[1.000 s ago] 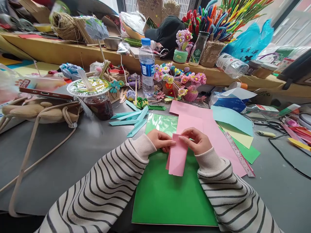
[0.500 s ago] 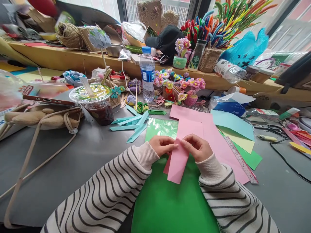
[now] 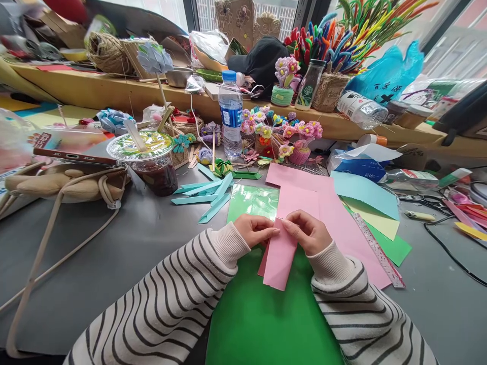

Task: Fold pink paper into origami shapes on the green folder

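**Pinching folded pink paper (image 3: pixel 279 266) over green sheet (image 3: pixel 274 327)**

Grips the top end in 2 thumb-and-finger pinches, with left hand (image 3: pixel 254 230) on the left edge and right hand (image 3: pixel 310 234) near the right corner, probably to hold the layers in line. Lets the lower end hang free over the sheet, apparently a backing on the bench (image 3: pixel 160 223). Has patterned ruler (image 3: pixel 378 252) at right, teal strips (image 3: pixel 216 200) beyond left, perhaps for working room.

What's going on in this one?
A person's left hand and right hand pinch the upper end of a folded pink paper over a green sheet. Its lower end is unheld, with two layers showing. Turquoise paper strips lie beyond the left hand, and a larger pink sheet beyond the right.
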The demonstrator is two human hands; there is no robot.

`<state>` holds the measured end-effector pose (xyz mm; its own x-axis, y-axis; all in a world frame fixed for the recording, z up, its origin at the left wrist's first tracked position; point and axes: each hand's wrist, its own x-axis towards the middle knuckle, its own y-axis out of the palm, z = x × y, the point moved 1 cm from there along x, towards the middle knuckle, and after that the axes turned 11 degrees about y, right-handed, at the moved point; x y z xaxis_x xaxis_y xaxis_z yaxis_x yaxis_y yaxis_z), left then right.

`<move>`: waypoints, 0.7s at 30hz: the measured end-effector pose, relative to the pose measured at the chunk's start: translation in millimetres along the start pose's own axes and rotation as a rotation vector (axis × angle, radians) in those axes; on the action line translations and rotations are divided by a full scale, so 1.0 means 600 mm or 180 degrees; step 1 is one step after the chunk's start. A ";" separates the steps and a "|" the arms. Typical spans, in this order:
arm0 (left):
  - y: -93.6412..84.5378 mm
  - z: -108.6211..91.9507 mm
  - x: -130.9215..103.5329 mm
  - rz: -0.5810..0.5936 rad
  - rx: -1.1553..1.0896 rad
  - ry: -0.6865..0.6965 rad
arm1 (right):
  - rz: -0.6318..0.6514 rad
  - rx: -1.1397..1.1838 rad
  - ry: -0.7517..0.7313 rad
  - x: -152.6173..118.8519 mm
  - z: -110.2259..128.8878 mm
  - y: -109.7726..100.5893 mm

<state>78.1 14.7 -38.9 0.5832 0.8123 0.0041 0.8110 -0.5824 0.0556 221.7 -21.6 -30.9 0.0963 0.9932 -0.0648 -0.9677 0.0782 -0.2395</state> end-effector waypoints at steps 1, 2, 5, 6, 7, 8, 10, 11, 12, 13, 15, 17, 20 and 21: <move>0.000 0.001 0.000 0.0021 0.0050 0.0026 | -0.0008 0.0012 0.0035 -0.001 0.001 0.000; 0.000 0.002 -0.001 0.0039 0.0092 0.0053 | -0.0023 0.0017 0.0064 -0.001 0.003 0.001; 0.001 0.004 -0.001 0.0057 0.0106 0.0061 | -0.0089 -0.0033 0.0071 -0.002 0.007 0.000; 0.001 0.004 -0.001 0.0048 0.0077 0.0037 | -0.0108 -0.0066 0.0046 -0.002 0.007 0.000; 0.002 0.003 -0.001 0.0036 0.0038 0.0001 | -0.0126 -0.0104 0.0016 -0.002 0.006 -0.001; 0.002 0.003 -0.001 0.0036 -0.0008 -0.0048 | -0.0146 -0.0151 -0.0016 -0.002 0.005 -0.001; 0.003 0.002 -0.001 0.0057 -0.0081 -0.0147 | -0.0197 -0.0254 -0.0085 -0.001 0.001 -0.001; 0.004 0.001 -0.001 0.0068 -0.0101 -0.0186 | -0.0230 -0.0305 -0.0121 0.000 -0.001 -0.001; 0.004 0.000 -0.001 0.0069 -0.0109 -0.0215 | -0.0265 -0.0348 -0.0157 0.000 -0.003 -0.001; 0.004 -0.001 -0.002 0.0060 -0.0116 -0.0234 | -0.0301 -0.0381 -0.0191 0.001 -0.004 0.000; 0.004 -0.003 -0.001 0.0028 -0.0148 -0.0249 | -0.0372 -0.0407 -0.0254 0.001 -0.004 0.001; 0.004 -0.004 -0.001 0.0018 -0.0200 -0.0254 | -0.0435 -0.0410 -0.0317 0.000 -0.003 0.002; 0.004 -0.005 0.000 0.0025 -0.0229 -0.0251 | -0.0494 -0.0426 -0.0364 0.000 0.000 0.003; 0.004 -0.004 0.000 0.0014 -0.0218 -0.0251 | -0.0505 -0.0434 -0.0356 0.000 0.000 0.003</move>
<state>79.9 13.6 -36.1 0.5907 0.8035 -0.0740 0.8049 -0.5803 0.1240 219.7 -21.7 -31.5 0.2109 0.9734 0.0901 -0.9014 0.2293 -0.3672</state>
